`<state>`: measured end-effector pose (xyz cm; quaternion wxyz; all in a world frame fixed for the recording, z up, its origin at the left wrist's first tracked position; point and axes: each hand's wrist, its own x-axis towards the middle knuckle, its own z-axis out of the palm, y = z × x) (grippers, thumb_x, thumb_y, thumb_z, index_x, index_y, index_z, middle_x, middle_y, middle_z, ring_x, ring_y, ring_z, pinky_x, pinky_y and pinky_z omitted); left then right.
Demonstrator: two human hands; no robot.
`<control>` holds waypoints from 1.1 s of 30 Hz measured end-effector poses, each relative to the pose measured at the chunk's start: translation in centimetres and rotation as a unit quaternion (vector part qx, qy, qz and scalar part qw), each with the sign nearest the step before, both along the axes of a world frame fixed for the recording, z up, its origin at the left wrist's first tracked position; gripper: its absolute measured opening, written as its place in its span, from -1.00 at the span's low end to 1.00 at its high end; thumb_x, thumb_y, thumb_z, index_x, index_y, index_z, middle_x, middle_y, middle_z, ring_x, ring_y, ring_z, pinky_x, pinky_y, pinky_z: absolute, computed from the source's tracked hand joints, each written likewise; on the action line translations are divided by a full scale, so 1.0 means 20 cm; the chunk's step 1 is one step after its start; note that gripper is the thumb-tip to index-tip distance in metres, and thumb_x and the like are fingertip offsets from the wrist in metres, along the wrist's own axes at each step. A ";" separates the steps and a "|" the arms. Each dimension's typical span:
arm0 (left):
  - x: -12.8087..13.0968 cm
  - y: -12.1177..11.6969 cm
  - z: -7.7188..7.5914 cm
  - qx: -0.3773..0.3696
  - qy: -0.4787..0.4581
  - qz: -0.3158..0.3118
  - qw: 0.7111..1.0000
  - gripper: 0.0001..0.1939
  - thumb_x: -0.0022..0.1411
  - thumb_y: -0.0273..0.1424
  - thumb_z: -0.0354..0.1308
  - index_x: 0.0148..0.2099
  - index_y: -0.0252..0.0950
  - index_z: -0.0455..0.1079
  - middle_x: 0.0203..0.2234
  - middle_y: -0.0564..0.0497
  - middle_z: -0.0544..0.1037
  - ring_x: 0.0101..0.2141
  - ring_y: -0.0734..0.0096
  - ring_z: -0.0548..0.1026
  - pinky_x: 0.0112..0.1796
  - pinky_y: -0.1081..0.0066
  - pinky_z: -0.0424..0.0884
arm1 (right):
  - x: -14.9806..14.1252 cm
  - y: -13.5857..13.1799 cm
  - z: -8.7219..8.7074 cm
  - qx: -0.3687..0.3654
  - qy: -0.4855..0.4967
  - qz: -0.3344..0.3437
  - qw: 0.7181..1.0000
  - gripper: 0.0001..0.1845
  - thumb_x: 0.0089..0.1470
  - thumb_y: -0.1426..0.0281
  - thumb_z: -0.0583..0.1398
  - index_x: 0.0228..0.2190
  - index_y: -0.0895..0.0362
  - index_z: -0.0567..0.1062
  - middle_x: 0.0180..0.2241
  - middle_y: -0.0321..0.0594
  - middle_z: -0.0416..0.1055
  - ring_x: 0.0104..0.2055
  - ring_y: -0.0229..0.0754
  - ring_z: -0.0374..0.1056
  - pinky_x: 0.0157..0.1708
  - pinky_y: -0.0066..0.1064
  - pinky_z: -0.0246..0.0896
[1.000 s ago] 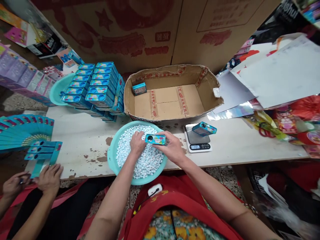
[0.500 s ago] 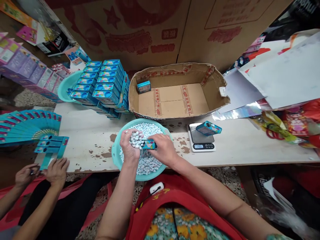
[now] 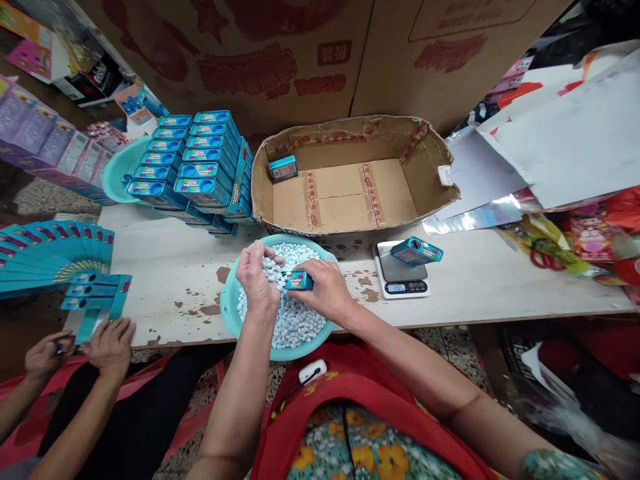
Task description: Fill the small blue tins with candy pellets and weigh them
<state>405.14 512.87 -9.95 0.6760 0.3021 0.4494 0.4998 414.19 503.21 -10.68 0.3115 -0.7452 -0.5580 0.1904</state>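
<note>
Over a turquoise basin (image 3: 229, 313) full of small pale candies (image 3: 297, 327), my left hand (image 3: 257, 283) is cupped around a heap of those candies. My right hand (image 3: 327, 290) grips a small blue box (image 3: 299, 280), its end turned toward the candies in the left palm. The box's open end is partly hidden by the candies and fingers. Right of the basin, a white digital scale (image 3: 403, 287) bears another blue box (image 3: 417, 251), which lies tilted across its plate.
A cut-down cardboard box (image 3: 345, 200) behind the basin holds one blue box (image 3: 283, 168). Stacked blue boxes (image 3: 205, 160) stand left of it. At far left, a co-worker's hands (image 3: 110, 347) are by flat blue cartons (image 3: 95, 290). Papers (image 3: 575, 147) lie at right.
The heap in my left palm looks smaller, and its fingers have curled in more. My right hand keeps the small box at the palm. The whole view has shifted slightly.
</note>
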 end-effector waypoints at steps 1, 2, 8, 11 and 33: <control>0.01 0.00 0.00 0.007 -0.002 0.001 1.000 -0.69 0.07 -0.22 0.25 -0.40 -0.30 0.23 -0.58 0.14 0.33 -0.61 0.52 0.36 -0.54 0.46 0.37 | 0.01 0.00 0.00 0.003 0.003 -0.003 1.000 -0.59 -0.12 0.26 0.39 -0.20 0.07 0.47 -0.22 -0.26 0.49 -0.13 -0.05 0.35 -0.14 -0.25 0.09; 0.01 0.00 0.01 0.014 -0.003 0.002 1.000 -0.70 0.07 -0.23 0.25 -0.42 -0.30 0.22 -0.60 0.14 0.32 -0.62 0.52 0.35 -0.55 0.47 0.36 | 0.01 0.00 0.01 0.008 0.006 -0.006 1.000 -0.59 -0.13 0.26 0.39 -0.21 0.08 0.47 -0.23 -0.25 0.49 -0.14 -0.05 0.35 -0.15 -0.25 0.10; 0.05 0.00 -0.02 0.037 0.006 0.027 0.999 -0.74 0.08 -0.27 0.25 -0.37 -0.31 0.27 -0.54 0.12 0.37 -0.60 0.51 0.38 -0.54 0.45 0.37 | 0.04 0.00 0.02 0.031 -0.001 -0.025 0.999 -0.64 -0.11 0.28 0.37 -0.23 0.08 0.47 -0.24 -0.25 0.48 -0.14 -0.07 0.35 -0.15 -0.26 0.11; 0.08 -0.01 -0.02 0.022 0.012 0.023 0.999 -0.73 0.07 -0.25 0.25 -0.35 -0.31 0.27 -0.52 0.10 0.39 -0.57 0.46 0.42 -0.57 0.45 0.36 | 0.05 0.00 0.01 0.025 -0.004 -0.027 0.999 -0.64 -0.11 0.33 0.37 -0.23 0.08 0.47 -0.25 -0.25 0.48 -0.14 -0.07 0.35 -0.15 -0.27 0.10; 0.17 -0.02 0.01 0.062 0.001 -0.019 0.998 -0.67 0.08 -0.26 0.30 -0.44 -0.30 0.20 -0.71 0.20 0.20 -0.72 0.65 0.13 -0.71 0.59 0.03 | 0.10 0.00 -0.01 0.041 0.054 -0.036 0.997 -0.69 -0.11 0.40 0.35 -0.25 0.08 0.50 -0.26 -0.26 0.48 -0.15 -0.10 0.34 -0.12 -0.27 0.13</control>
